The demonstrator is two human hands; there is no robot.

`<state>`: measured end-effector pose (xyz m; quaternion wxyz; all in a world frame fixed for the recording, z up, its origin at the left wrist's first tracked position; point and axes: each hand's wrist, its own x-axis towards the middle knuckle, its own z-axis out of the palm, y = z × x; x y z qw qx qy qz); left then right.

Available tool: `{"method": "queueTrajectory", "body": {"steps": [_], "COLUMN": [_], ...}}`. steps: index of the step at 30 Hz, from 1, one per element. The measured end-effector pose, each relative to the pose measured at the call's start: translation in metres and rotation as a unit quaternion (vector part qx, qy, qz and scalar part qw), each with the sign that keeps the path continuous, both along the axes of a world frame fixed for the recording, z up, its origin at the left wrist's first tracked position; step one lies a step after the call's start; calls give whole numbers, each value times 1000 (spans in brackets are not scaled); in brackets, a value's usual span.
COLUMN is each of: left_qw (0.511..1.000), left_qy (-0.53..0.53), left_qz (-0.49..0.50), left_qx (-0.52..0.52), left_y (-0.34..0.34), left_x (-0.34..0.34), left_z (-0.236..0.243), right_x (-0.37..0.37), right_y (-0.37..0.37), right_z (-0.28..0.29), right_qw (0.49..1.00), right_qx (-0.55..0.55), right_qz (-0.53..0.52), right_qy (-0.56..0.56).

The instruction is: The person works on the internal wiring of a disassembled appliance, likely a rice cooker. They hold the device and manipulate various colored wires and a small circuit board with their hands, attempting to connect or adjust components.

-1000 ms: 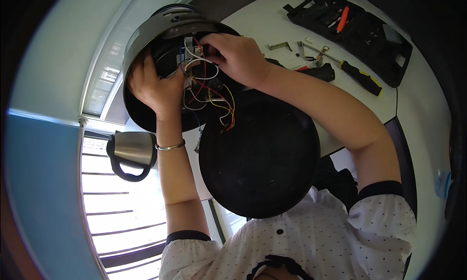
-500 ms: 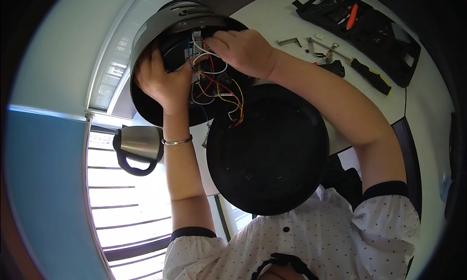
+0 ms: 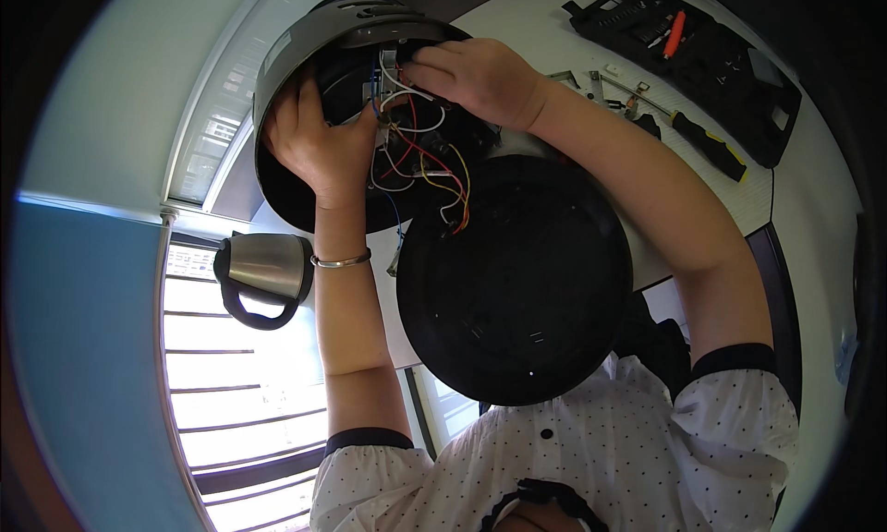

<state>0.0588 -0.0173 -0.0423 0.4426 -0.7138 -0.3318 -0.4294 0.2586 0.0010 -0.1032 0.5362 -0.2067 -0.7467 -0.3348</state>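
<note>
A round grey appliance housing (image 3: 319,42) lies tilted with its dark inside toward me. Coloured wires (image 3: 420,153) run from its inner parts to a detached round black cover (image 3: 517,287), which hangs in front of my chest. My left hand (image 3: 319,153) reaches into the housing, fingers apart along the inner left wall and thumb beside the wires. On the far right side of the opening, my right hand (image 3: 480,79) has its fingers curled together near a white wire and a small metal part. What its fingertips hold is hidden.
A black tool case (image 3: 688,61) with a red-handled tool (image 3: 674,35) lies open at the far right. Near it are a black-and-yellow screwdriver (image 3: 707,146) and small metal parts (image 3: 637,93). A steel kettle (image 3: 268,273) stands at left by the window.
The housing and both hands appear slightly farther right and higher in view. My right hand has shifted a little to the right, away from the wires' upper end.
</note>
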Motion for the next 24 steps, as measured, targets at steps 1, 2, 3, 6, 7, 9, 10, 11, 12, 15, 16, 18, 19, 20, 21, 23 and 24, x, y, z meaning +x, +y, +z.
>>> {"method": "queueTrajectory", "body": {"steps": [1,2,3,6,7,9,10,11,12,15,16,18,19,20,21,23,24], "left_qw": [1000,1000,1000,1000,1000,1000,1000,1000,1000,1000,1000,1000,1000,1000,1000,1000,1000], "left_qy": [-1,-3,-7,-12,-11,-8,-6,-3,-3,-1,-2,0,3,5,5,4,2], "left_qz": [5,8,6,2,2,4,5,5,2,-5,-6,-8,-9,-10,-7,0,-1], "left_qx": [-2,-5,-3,-2,-4,-5,-3,-2,2,7,6,7,9,11,10,9,5], "left_y": [0,0,1,0,-1,-1,0,1,1,0,-1,-1,-1,-1,-1,-1,-1], "left_x": [-1,-1,-1,2,2,1,1,1,1,1,1,2,2,2,2,2,2], "left_z": [-1,-1,-1,-1,0,0,0,0,1,1,1,1,2,2,2,2,2], "right_x": [1,1,0,-5,-7,-14,-15,-15,-13,-10,-9,-4,-2,0,2,0,-5], "right_y": [-1,-2,-5,-5,-5,-7,-8,-7,-5,-7,-9,-8,-8,-7,-6,-7,-12], "right_z": [1,0,-2,-9,-10,-10,-9,-9,-9,-5,-3,-1,0,1,1,1,-2], "right_qw": [1000,999,998,991,988,985,983,986,988,996,997,999,999,999,999,999,997], "right_qx": [-10,-34,-58,-106,-118,-129,-135,-125,-115,-78,-65,-29,-11,-6,-1,-27,-57], "right_qz": [13,20,27,44,49,47,46,42,37,-4,-23,-39,-47,-44,-40,-22,-7], "right_qy": [-6,9,25,71,87,105,114,107,99,53,34,11,-1,-6,-12,13,43]}}
